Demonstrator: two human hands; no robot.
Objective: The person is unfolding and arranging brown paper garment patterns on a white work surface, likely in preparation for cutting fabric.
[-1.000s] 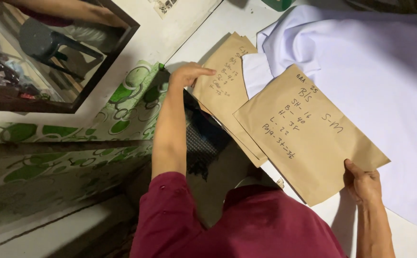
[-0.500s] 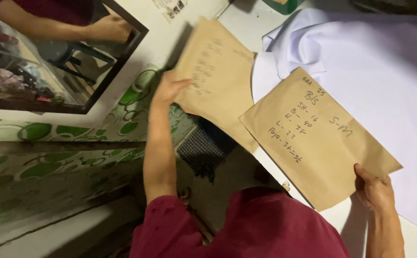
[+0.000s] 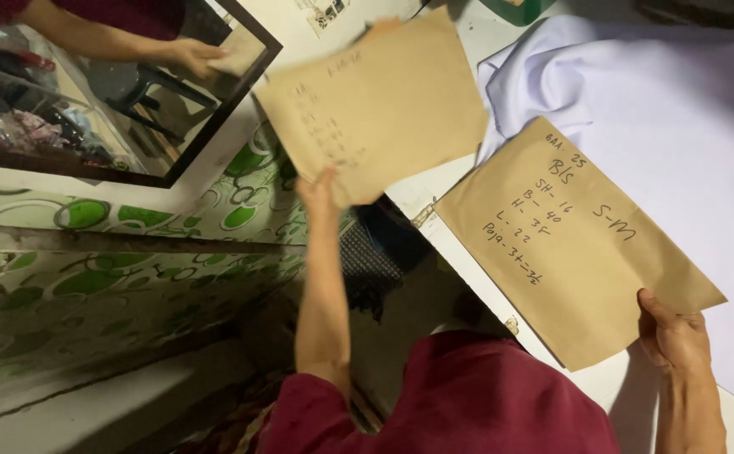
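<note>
Two brown paper sheets, one in each hand, over a white bench.

The left hand (image 3: 320, 192) pinches the lower edge of a brown paper sheet (image 3: 379, 105) and holds it lifted and tilted at about 11 o'clock, in front of the green-patterned wall (image 3: 89, 277) and the framed mirror (image 3: 123, 92). The right hand (image 3: 673, 336), at 4 o'clock, grips the lower corner of a second handwritten brown sheet (image 3: 573, 244), which lies flat on the bench (image 3: 434, 197), its far edge overlapping the white cloth (image 3: 652, 109) spread at 1 to 3 o'clock. The sheets are apart.
</note>
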